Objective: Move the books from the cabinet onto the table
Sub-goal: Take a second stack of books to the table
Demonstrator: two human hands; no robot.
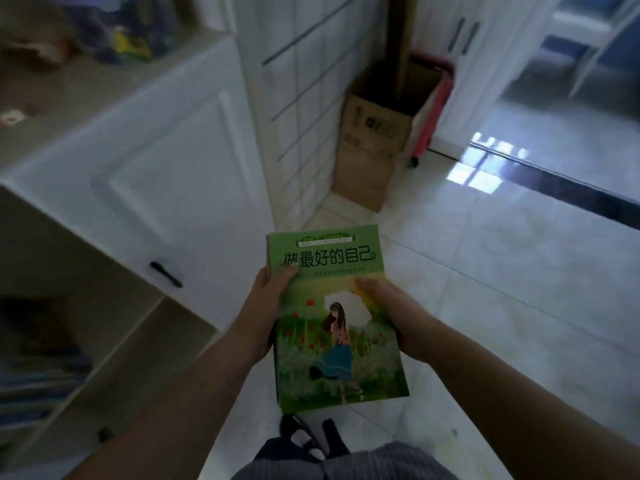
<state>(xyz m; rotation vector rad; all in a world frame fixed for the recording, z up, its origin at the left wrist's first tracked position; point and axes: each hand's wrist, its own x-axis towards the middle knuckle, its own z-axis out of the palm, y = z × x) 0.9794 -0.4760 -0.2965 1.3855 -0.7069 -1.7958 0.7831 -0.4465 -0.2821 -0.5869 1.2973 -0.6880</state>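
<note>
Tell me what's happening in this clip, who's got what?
A person stands on a tiled floor holding a small stack of books with both hands, a green-covered one on top. The left hand grips the left edge, the right hand the right edge, thumbs on the cover. To the left a white cabinet stands open, with more books blurred on its lower shelf. No table is in view, so the stack has not been set down.

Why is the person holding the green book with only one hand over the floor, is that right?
Not quite: in the head view, both hands hold the green book, the left hand and the right hand. It is over the floor.
</note>
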